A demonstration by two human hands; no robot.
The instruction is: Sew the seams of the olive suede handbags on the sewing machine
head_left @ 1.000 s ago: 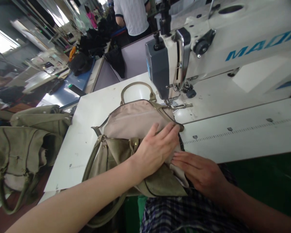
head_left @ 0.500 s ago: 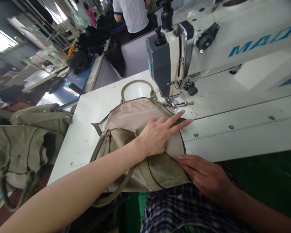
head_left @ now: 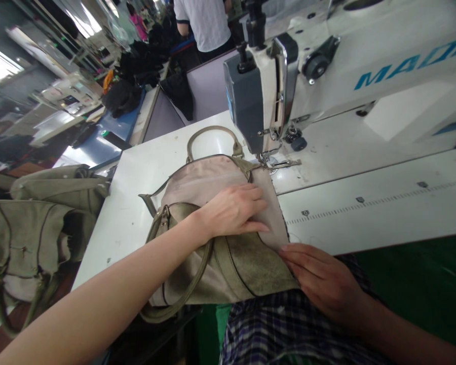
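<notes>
An olive-green handbag (head_left: 243,268) with a pale beige lining (head_left: 201,175) lies on the white sewing table, its lining edge reaching under the presser foot of the sewing machine (head_left: 247,101). My left hand (head_left: 235,208) is closed on the middle of the bag, fingers bent over the lining and thumb stretched to the right. At the near right corner, my right hand (head_left: 323,274) pinches the bag's edge, with its thumb hidden underneath. One bag handle (head_left: 213,128) arches at the far side; another hangs below my left forearm.
More olive bags (head_left: 34,238) are piled at the left. A printed ruler scale (head_left: 361,201) runs along the table front. Behind stand a purple partition (head_left: 213,83), a blue work surface (head_left: 110,129) and a person in a white shirt (head_left: 205,25).
My left hand has drawn back to the left from beside the needle, and its outstretched fingers have curled in. More lining shows near the presser foot. My right hand stays at the corner.
</notes>
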